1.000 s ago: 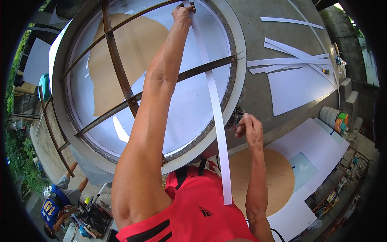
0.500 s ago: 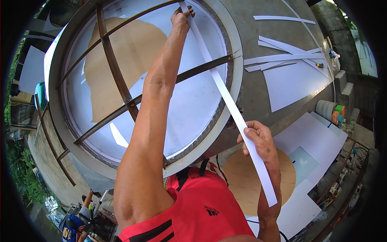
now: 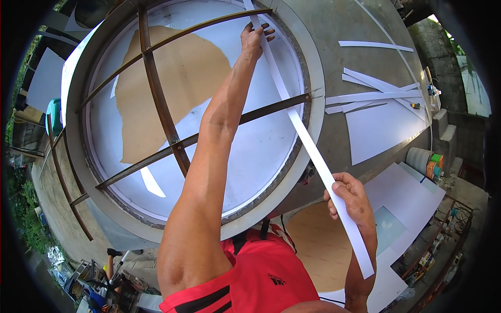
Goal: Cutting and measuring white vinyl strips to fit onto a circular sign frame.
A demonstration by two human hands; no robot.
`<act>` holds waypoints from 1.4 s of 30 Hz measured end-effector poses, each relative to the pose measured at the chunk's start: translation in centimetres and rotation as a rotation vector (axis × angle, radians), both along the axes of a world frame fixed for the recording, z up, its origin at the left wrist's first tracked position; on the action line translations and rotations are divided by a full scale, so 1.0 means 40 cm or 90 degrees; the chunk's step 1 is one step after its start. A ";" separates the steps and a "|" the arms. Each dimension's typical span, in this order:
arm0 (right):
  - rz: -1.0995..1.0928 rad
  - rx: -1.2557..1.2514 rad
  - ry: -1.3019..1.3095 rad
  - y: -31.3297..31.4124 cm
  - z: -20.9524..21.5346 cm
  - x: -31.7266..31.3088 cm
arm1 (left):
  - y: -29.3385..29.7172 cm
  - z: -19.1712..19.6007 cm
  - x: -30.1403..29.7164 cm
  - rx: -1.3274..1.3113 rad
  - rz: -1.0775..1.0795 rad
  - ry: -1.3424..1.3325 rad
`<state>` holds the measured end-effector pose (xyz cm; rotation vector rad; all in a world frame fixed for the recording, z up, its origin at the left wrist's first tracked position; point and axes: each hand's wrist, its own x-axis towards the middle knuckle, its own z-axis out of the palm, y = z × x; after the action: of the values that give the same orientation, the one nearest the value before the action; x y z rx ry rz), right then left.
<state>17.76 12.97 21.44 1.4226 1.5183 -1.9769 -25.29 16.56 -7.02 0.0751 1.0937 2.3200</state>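
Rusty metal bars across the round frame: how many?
3. One long rusty metal bar runs top to bottom at left; a second crosses it toward the right rim; a third spans the top. The arm may hide more.

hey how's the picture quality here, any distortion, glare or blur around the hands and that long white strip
Head view: strong fisheye bending, black corners, and the large round metal frame bulges. Even daylight, no harsh glare on the long white strip. Left hand and right hand look sharp; the near upper arm looms oversized.
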 end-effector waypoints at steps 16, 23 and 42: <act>0.106 -0.139 -0.011 -0.127 -0.073 0.238 | -0.089 -0.008 0.097 -0.186 -0.096 -0.223; 0.165 -0.201 -0.010 -0.132 0.000 0.393 | -0.296 0.023 0.092 -0.400 -0.241 -0.167; 0.267 -0.175 -0.139 -0.134 0.119 0.748 | -0.525 0.115 0.260 -0.514 -0.405 0.042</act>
<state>47.67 7.60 26.21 1.0650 1.2658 -1.6412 -14.91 -4.43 -2.43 0.1606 1.6650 1.2276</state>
